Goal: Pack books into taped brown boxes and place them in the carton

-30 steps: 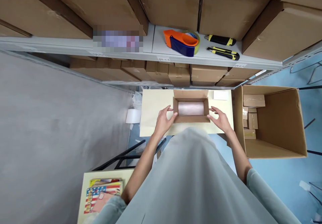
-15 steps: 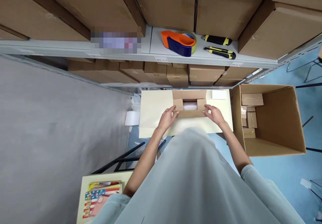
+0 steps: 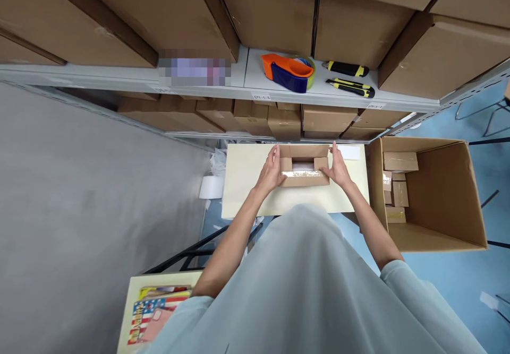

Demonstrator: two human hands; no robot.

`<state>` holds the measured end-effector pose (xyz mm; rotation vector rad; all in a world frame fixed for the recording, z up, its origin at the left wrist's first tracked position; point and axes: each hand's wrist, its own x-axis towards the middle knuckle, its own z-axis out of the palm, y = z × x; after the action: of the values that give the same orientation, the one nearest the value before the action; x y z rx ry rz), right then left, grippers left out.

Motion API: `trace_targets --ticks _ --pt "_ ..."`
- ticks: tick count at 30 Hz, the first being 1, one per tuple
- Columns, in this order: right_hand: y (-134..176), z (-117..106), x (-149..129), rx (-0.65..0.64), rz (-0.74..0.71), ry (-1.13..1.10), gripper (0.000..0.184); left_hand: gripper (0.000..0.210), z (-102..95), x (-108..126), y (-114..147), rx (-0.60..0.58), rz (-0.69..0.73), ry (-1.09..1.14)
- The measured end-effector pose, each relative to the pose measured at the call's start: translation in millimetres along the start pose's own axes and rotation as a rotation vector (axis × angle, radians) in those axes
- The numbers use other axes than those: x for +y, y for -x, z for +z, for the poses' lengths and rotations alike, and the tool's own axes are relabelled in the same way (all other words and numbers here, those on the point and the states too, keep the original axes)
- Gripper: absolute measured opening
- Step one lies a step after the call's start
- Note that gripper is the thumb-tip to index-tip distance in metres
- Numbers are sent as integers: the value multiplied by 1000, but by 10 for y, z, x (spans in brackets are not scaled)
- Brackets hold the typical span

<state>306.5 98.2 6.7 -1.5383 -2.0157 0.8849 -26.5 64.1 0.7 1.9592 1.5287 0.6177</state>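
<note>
A small cardboard box [image 3: 305, 182] sits on the pale tabletop in front of me, its side flaps folded inward and a gap left in the middle. Something whitish shows through the gap. Shiny clear tape runs along the near flap. My left hand [image 3: 271, 173] grips the box's left end, fingers along the side and thumb at the near flap's corner. At the right end, my right hand [image 3: 339, 172] holds it the same way, fingers pointing up to the far corner. A white flat item [image 3: 351, 153] lies just beyond my right hand.
A large open carton [image 3: 442, 195] with several small boxes stands right of the table [image 3: 243, 200]. On the shelf [image 3: 251, 70] above are an orange-and-blue tape dispenser [image 3: 287, 72] and two utility knives [image 3: 346, 69]. Magazines [image 3: 159, 314] lie lower left, beside a grey wall [image 3: 99, 184].
Both hands have slid from the box's near corners up along its ends, fingers now reaching the far side. The near flap has tilted, showing its tape. My view has shifted slightly.
</note>
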Motion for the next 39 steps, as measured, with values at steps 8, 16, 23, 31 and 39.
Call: trace_targets --ticks 8,16,23,31,39 --pt "141 154 124 75 128 -187 119 135 114 -64 82 39 -46 23" --pt "91 108 7 180 163 -327 66 100 -2 -17 93 8 -58 24" --pt "308 205 33 149 182 -164 30 28 161 -9 306 131 -170 52" --pt "198 326 65 110 411 -228 14 18 413 6 127 250 -487 300" --pt "174 315 67 77 431 -147 14 15 471 -114 39 250 -597 376"
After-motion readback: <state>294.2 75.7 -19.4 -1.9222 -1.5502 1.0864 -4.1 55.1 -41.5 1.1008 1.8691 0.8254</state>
